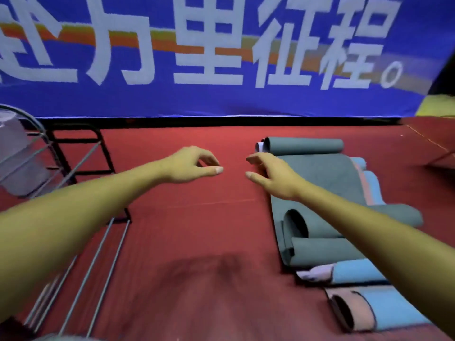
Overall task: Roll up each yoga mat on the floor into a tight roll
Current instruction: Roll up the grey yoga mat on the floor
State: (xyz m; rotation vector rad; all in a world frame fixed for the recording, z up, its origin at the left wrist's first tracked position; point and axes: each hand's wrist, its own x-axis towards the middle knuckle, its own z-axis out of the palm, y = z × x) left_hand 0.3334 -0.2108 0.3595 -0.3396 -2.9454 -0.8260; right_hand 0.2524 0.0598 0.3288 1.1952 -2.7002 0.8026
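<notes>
Several yoga mats lie in a pile on the red floor at the right. A grey mat (327,173) stretches away from me, its far end curled into a loose roll (305,145) and its near end curled too (320,252). A blue and pink mat (384,313) lies loosely rolled at the lower right, and another blue one (369,180) peeks out beside the grey mat. My left hand (194,164) hovers over bare floor, fingers loosely curled, holding nothing. My right hand (273,175) hangs over the grey mat's left edge, fingers relaxed and empty.
A metal rack with black and silver bars (81,168) stands at the left, with long rods (98,267) lying on the floor beside it. A large blue banner (221,57) covers the wall behind. The red carpet (192,230) spreads between the rack and the mats.
</notes>
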